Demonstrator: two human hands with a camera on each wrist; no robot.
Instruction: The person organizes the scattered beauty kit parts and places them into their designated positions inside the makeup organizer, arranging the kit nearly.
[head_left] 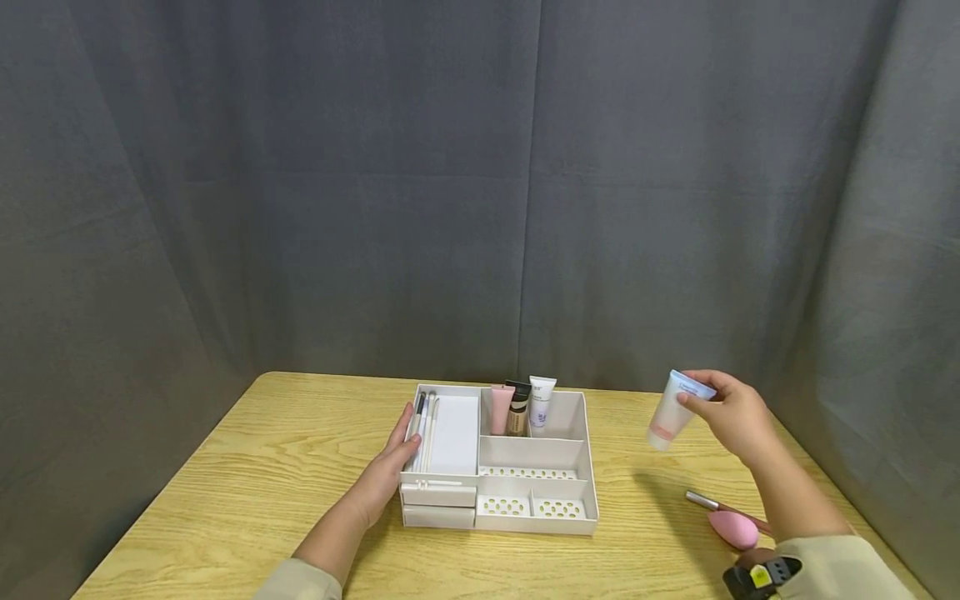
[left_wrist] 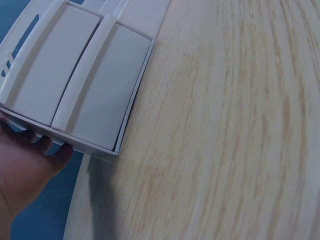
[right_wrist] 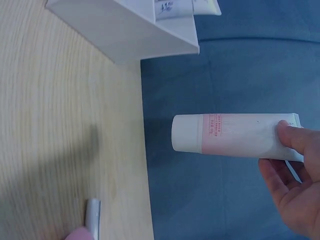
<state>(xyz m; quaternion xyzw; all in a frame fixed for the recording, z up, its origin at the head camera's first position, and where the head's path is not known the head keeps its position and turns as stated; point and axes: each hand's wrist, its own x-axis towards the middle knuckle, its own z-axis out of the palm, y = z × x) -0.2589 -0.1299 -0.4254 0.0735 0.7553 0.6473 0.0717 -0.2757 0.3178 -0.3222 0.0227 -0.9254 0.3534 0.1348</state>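
The right hand (head_left: 738, 421) pinches a tube (right_wrist: 240, 135); its red print (right_wrist: 215, 125) is illegible. The left hand (head_left: 384, 477), fingers relaxed, touches a box (head_left: 536, 526).

The organizer (head_left: 536, 526) sits mid-way across the surface (head_left: 300, 467), with the curtain (head_left: 375, 208) at 12 o'clock behind. In it, brushes (head_left: 429, 429) lie along the 9 o'clock edge, three tubes (head_left: 517, 412) stand in the rear row towards 1, and two drawers (head_left: 438, 517) sit at 7. The left fingers (head_left: 401, 427) touch its 9 o'clock side. Between 2 and 3, well apart, the right fingers (head_left: 705, 407) hold another tube (head_left: 667, 418). Near 4 o'clock, a slim tool (head_left: 702, 500) lies just behind a sponge (head_left: 732, 529).
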